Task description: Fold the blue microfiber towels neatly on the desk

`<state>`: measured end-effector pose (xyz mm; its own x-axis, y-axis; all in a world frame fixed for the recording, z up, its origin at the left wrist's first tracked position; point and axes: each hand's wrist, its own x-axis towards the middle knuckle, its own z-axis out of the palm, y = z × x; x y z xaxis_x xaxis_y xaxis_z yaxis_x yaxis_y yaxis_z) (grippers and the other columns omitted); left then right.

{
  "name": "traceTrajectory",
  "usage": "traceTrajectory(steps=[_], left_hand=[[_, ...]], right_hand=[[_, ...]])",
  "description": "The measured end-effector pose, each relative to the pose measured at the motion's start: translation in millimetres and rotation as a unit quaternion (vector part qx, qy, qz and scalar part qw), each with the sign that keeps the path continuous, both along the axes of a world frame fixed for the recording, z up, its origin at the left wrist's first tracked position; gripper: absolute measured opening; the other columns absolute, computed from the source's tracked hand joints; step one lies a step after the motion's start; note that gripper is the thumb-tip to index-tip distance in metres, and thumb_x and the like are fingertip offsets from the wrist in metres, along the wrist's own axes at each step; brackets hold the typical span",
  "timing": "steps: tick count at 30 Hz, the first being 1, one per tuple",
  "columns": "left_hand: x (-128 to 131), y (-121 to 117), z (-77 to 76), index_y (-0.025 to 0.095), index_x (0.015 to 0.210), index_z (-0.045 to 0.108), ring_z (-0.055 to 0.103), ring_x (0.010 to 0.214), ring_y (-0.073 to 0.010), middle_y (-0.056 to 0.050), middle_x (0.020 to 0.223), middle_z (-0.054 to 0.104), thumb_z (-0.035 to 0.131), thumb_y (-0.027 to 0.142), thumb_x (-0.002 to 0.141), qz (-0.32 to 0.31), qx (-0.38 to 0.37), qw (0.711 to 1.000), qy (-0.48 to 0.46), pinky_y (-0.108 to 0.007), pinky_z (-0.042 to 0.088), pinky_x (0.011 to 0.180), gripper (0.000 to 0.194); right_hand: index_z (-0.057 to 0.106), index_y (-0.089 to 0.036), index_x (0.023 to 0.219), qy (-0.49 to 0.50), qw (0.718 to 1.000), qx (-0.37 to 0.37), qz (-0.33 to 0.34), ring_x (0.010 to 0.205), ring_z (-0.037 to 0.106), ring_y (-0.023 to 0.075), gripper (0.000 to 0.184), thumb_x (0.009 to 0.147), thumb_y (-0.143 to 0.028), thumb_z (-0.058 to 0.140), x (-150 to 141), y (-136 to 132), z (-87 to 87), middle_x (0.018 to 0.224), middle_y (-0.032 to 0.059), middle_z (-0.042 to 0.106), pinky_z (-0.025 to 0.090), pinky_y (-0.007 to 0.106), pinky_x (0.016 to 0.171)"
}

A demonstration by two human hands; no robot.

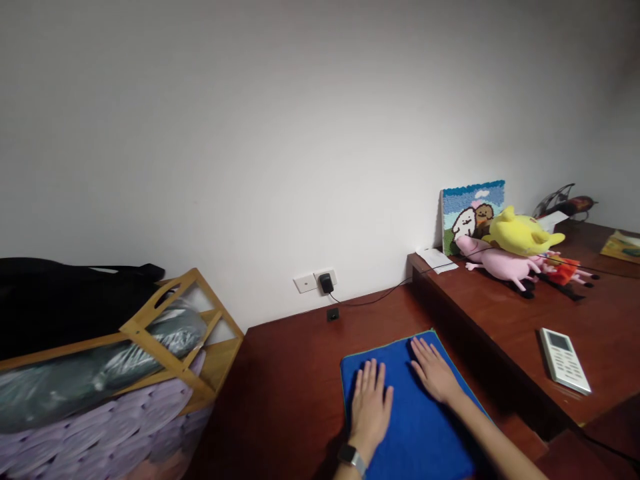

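A blue cloth [407, 400] with a thin stitched edge lies spread on the dark reddish-brown wooden desk [285, 373]. My left hand [371, 403] rests palm down near its left edge, fingers stretched out and pointing away from me. A watch [352, 458] is on that wrist. Toward the cloth's far right corner, my right hand [435, 370] is also flat, palm down with fingers extended. Both hands touch the cloth and neither grips anything. The near end of the cloth runs out of view.
To the right, a raised surface [520, 317] carries a white remote control [565, 360], plush toys [525, 233] and a dog picture [473, 207]. A black plug [326, 283] sits in the wall socket, its cord trailing right. At left stands a wooden rack [185, 333] with wrapped bundles.
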<state>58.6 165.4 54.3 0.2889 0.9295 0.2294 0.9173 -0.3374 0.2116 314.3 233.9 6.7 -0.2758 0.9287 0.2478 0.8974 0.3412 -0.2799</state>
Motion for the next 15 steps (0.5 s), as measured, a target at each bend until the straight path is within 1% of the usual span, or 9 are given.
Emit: traceTrajectory(steps=[2,3,5,6,8,10,12,14,15], left_hand=[[28.0,-19.9,-5.7,0.032,0.164,0.021,0.028,0.158,-0.0276,-0.003,0.172,0.025,0.036,0.048,0.107,-0.031,0.006,0.999,-0.001,-0.053,0.030,0.128,0.061],[39.4,-29.4,-8.6,0.033,0.164,0.021,0.029,0.157,-0.0278,-0.002,0.172,0.026,0.037,0.050,0.106,-0.040,0.000,0.999,-0.001,-0.053,0.032,0.128,0.063],[50.9,-46.0,-14.0,0.033,0.164,0.022,0.031,0.156,-0.0284,-0.002,0.171,0.027,0.039,0.053,0.105,-0.041,-0.014,0.999,-0.004,-0.053,0.034,0.127,0.064],[49.8,-53.2,-16.9,0.033,0.164,0.022,0.032,0.156,-0.0286,-0.002,0.171,0.027,0.040,0.054,0.105,-0.037,-0.016,0.999,-0.006,-0.054,0.035,0.126,0.065],[34.6,-66.2,-25.2,0.035,0.164,0.021,0.034,0.155,-0.0291,-0.001,0.171,0.027,0.042,0.053,0.105,-0.029,-0.011,1.000,-0.004,-0.054,0.037,0.125,0.065],[7.6,-79.6,-40.1,0.036,0.164,0.015,0.038,0.153,-0.0299,0.000,0.170,0.027,0.045,0.051,0.104,-0.028,0.007,1.000,0.008,-0.053,0.040,0.123,0.069],[-21.8,-95.6,-62.5,0.037,0.165,0.007,0.045,0.149,-0.0305,-0.001,0.168,0.031,0.049,0.049,0.102,-0.035,0.031,0.998,0.029,-0.052,0.047,0.118,0.076],[-45.9,-114.5,-88.8,0.036,0.164,-0.002,0.054,0.142,-0.0306,-0.002,0.164,0.040,0.052,0.047,0.099,-0.033,0.058,0.997,0.051,-0.049,0.054,0.111,0.085],[-54.8,-124.5,-101.3,0.035,0.163,-0.006,0.056,0.140,-0.0310,-0.003,0.161,0.044,0.052,0.045,0.099,-0.013,0.071,0.996,0.056,-0.050,0.055,0.109,0.087]], right_hand=[[0.028,-0.025,0.164,-0.007,0.999,-0.007,0.032,0.157,0.027,0.0229,0.065,0.107,-0.054,0.025,-1.4,-18.4,-12.9,0.169,0.0043,0.032,0.023,0.047,0.129],[0.028,-0.025,0.164,-0.011,0.999,-0.016,0.037,0.157,0.027,0.0226,0.065,0.106,-0.055,0.025,0.6,-23.4,-16.8,0.169,0.0042,0.032,0.024,0.047,0.129],[0.031,-0.024,0.163,-0.019,0.999,-0.036,0.026,0.156,0.028,0.0229,0.065,0.106,-0.055,0.025,8.7,-23.2,-16.8,0.168,0.0052,0.034,0.026,0.048,0.128],[0.032,-0.022,0.163,-0.022,0.999,-0.047,0.016,0.156,0.029,0.0234,0.065,0.106,-0.055,0.025,13.3,-19.3,-13.3,0.168,0.0059,0.034,0.026,0.048,0.128],[0.035,-0.020,0.161,-0.026,0.998,-0.064,-0.007,0.156,0.031,0.0243,0.066,0.106,-0.053,0.025,20.5,-10.8,-2.8,0.167,0.0074,0.036,0.027,0.049,0.128],[0.037,-0.017,0.161,-0.023,0.997,-0.065,-0.032,0.155,0.032,0.0258,0.067,0.106,-0.052,0.024,23.2,-11.8,5.3,0.166,0.0096,0.038,0.028,0.049,0.127],[0.036,-0.016,0.161,-0.010,0.998,-0.036,-0.043,0.155,0.031,0.0268,0.067,0.106,-0.052,0.024,23.4,-29.4,4.3,0.166,0.0100,0.037,0.027,0.049,0.128],[0.030,-0.021,0.164,0.005,0.999,0.000,-0.032,0.156,0.029,0.0257,0.066,0.107,-0.053,0.026,25.7,-60.8,-7.7,0.168,0.0064,0.033,0.026,0.048,0.129],[0.027,-0.024,0.165,0.010,1.000,0.013,-0.024,0.156,0.029,0.0248,0.065,0.107,-0.054,0.028,29.1,-78.5,-16.5,0.169,0.0040,0.032,0.025,0.047,0.129]])
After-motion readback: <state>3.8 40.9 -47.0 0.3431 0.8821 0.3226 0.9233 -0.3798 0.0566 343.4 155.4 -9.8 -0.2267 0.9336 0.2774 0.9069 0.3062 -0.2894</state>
